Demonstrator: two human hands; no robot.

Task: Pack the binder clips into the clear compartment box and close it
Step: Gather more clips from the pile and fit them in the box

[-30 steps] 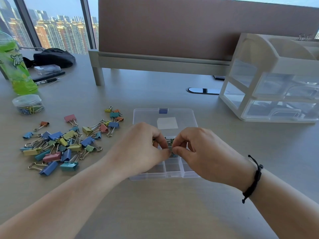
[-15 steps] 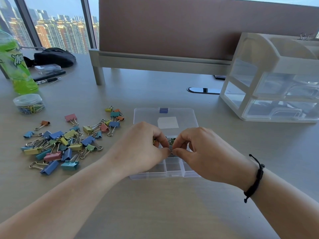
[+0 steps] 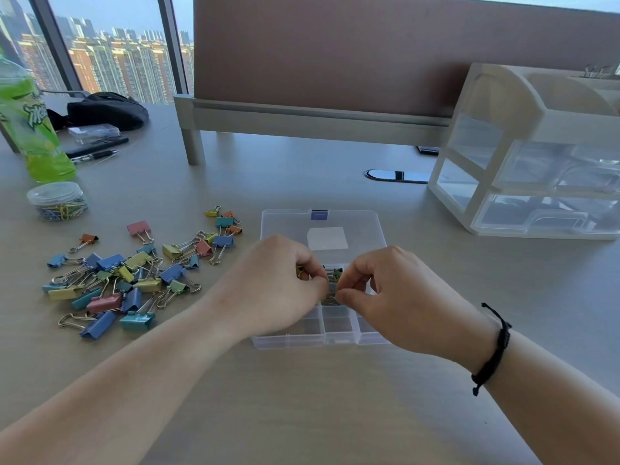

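Almost nothing is shifting since the earlier frames: the clear plastic compartment box (image 3: 349, 226) is lying open under both hands, the colourful binder-clip pile (image 3: 134, 280) waiting leftward, nearer the left hand (image 3: 271, 290); both it and the right hand (image 3: 392, 293) are pinching one small clip (image 3: 332, 290) over a middle compartment.

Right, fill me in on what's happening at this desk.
A person is packing binder clips into a clear compartment box whose lid lies open. Both hands meet over its middle: the left hand and right hand pinch a clip between them. Most clips remain in a colourful pile on the desk to the left, so the job is barely started.
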